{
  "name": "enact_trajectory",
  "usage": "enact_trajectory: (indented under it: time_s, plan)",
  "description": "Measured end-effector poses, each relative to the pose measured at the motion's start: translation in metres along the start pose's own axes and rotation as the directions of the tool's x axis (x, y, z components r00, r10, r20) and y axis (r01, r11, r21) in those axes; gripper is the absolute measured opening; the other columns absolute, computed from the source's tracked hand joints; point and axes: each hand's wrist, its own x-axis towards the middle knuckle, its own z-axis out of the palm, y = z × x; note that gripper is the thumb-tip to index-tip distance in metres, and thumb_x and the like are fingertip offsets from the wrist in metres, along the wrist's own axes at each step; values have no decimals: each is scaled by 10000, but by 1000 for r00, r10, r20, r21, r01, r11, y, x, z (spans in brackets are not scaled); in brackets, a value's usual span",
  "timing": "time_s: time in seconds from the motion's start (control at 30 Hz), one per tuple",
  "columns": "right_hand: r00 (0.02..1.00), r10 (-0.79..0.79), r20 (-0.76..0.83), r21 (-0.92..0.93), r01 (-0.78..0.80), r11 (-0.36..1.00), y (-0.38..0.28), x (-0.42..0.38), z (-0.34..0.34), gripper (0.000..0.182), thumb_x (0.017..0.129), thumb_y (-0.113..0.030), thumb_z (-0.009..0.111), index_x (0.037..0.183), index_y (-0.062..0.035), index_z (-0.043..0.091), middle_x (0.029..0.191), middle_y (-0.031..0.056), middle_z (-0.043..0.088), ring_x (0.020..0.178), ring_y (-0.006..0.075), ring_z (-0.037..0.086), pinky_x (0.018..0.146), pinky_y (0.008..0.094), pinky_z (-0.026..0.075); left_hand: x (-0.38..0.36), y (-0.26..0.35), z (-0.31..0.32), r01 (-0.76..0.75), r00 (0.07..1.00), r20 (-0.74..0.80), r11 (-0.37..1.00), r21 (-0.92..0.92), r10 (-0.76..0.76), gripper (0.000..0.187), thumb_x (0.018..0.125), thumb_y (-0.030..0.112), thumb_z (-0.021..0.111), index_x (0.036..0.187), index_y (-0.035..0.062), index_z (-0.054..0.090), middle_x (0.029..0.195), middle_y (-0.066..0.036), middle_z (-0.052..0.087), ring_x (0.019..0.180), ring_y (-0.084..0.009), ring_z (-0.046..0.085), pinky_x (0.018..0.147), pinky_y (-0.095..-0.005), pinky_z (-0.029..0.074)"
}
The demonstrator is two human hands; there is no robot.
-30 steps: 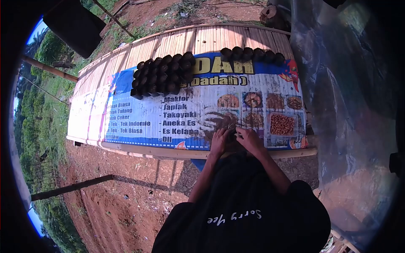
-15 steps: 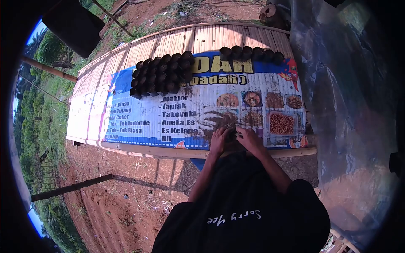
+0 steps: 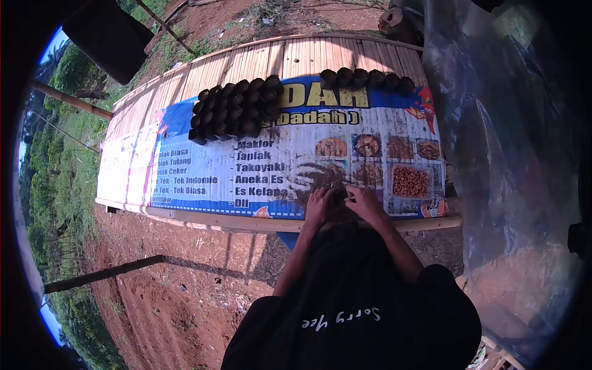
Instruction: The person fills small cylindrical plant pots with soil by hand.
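On the banner (image 3: 259, 166), both hands' fingers (image 3: 320, 200) curl around a dark lump (image 3: 338, 198); pressed together.

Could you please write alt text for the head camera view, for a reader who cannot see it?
A person's left hand and right hand work close together over dark soil on a printed menu banner that covers a bamboo table. Farther back stand a block of small dark pots and a short row of pots.

A small dark object (image 3: 338, 198) sits between the left hand (image 3: 320, 207) and the right hand (image 3: 364, 203) — touched by the fingertips of both, too small to identify. It rests on a dark soil smear (image 3: 314, 177) spreading just beyond the hands.
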Motion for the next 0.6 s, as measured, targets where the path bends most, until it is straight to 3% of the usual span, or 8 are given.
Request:
enact_trajectory:
  time_s: [0.07, 0.17, 0.3, 0.37, 0.5, 0.6]
  plan:
    - [995, -13, -98, 117, 25, 993, -7, 2, -1, 289, 769, -97, 669, 1032, 2, 599, 816, 206, 640, 812, 387, 630, 684, 429, 500, 1, 0, 0, 7, 1000, -2, 1000, -30, -7, 612, 686, 339, 730, 1223, 112, 543, 1062, -93, 545, 1017, -304, 514, 866, -412, 399]
    - [995, -42, -88, -3, 42, 999, -3, 2, 6, 293, 764, -97, 673, 1030, 4, 602, 832, 209, 641, 822, 388, 628, 692, 425, 499, 1, 2, -2, 41, 999, 19, 998, -50, -40, 635, 654, 251, 754, 1240, 124, 545, 1087, -100, 551, 1046, -306, 515, 885, -410, 399]
    - [1000, -6, 7, 5, 6, 1000, -2, 1, -2, 303, 761, -95, 671, 1038, 6, 600, 859, 219, 642, 841, 391, 626, 706, 426, 500, 0, 1, -2, 46, 998, 43, 998, -38, -44, 632, 655, 256, 755, 1236, 122, 547, 1095, -104, 550, 1051, -308, 514, 884, -408, 399]
    - [988, -100, -119, 63, 108, 992, -4, 2, -2, 174, 785, -79, 621, 910, 7, 538, 803, 235, 618, 811, 425, 605, 654, 484, 461, 0, -1, 2, -2, 1000, -19, 1000, -28, 1, 603, 690, 323, 724, 1226, 114, 544, 1048, -90, 548, 1018, -301, 514, 859, -410, 396]
    - [987, -103, -128, 22, 106, 994, 0, 3, 5, 175, 774, -74, 631, 901, 10, 546, 801, 231, 624, 824, 426, 605, 665, 484, 466, 2, -1, 1, 10, 1000, 1, 999, -46, -10, 601, 697, 326, 718, 1230, 113, 540, 1050, -92, 545, 1018, -303, 513, 864, -409, 392]
    - [1000, -12, -1, 29, 12, 1000, -5, 3, -5, 172, 777, -77, 636, 895, 13, 551, 800, 233, 625, 835, 424, 606, 674, 483, 471, 0, -3, 3, 23, 1000, 12, 1000, -12, -23, 598, 696, 326, 720, 1224, 113, 540, 1053, -94, 545, 1024, -301, 512, 869, -410, 392]
